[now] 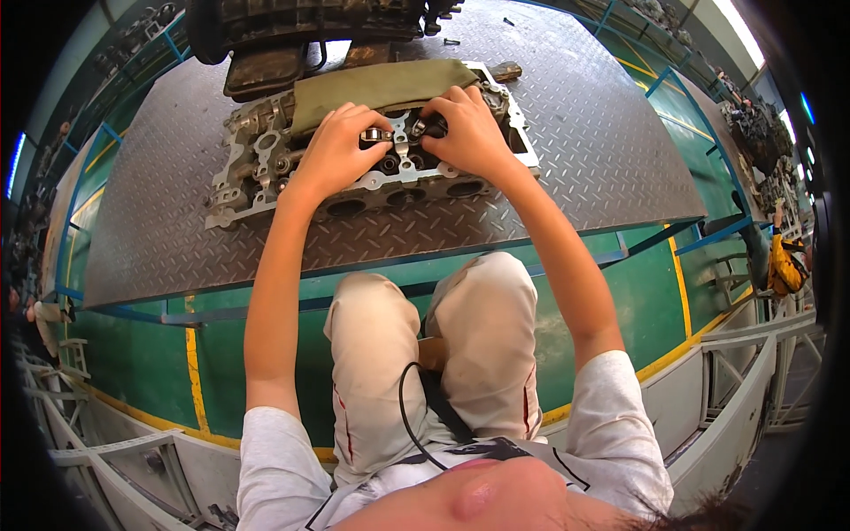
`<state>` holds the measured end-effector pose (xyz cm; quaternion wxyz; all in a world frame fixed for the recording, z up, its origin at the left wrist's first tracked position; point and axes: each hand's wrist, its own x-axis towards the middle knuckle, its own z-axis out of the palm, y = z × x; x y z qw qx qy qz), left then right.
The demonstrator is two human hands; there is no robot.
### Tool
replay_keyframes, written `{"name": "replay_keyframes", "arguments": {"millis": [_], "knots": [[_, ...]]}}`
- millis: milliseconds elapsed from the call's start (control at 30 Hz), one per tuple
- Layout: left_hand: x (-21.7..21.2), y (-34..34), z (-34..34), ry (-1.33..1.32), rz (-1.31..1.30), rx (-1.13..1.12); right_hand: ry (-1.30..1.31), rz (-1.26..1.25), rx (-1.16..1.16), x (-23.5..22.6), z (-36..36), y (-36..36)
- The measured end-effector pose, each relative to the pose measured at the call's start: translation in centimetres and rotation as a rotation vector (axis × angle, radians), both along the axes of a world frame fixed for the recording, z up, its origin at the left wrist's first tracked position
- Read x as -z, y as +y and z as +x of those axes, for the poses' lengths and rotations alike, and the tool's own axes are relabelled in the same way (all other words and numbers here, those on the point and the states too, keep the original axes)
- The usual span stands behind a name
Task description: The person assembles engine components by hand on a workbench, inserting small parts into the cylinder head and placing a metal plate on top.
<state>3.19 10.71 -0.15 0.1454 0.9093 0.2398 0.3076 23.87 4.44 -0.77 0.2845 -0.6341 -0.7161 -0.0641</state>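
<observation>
A grey metal cylinder head (266,164) lies on a checker-plate workbench (575,142) in front of me. An olive cloth (381,84) covers its far side. My left hand (341,146) rests on the middle of the head, its fingers pinching a small shiny metal part (375,134). My right hand (467,128) is curled over the head just to the right, fingers pressed on a dark small part (425,126) beside the shiny one. The two hands nearly touch. Round ports (403,196) show along the near face of the head.
A dark engine assembly (301,31) stands at the bench's far edge. Small bolts (452,41) lie near it. My knees (434,319) sit under the bench edge above a green floor with yellow lines. Another person in yellow (784,261) is at the right, by grey metal racks (753,372).
</observation>
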Motion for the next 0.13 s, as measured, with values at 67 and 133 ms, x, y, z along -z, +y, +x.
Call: {"name": "replay_keyframes", "arguments": {"millis": [67, 133], "knots": [[0.16, -0.13, 0.2, -0.026, -0.024, -0.023, 0.006, 0.052, -0.088, 0.68, 0.69, 0.29], [0.1, -0.04, 0.08, -0.002, 0.047, -0.007, 0.032, 0.032, -0.193, 0.88, 1.06, 0.62]]}}
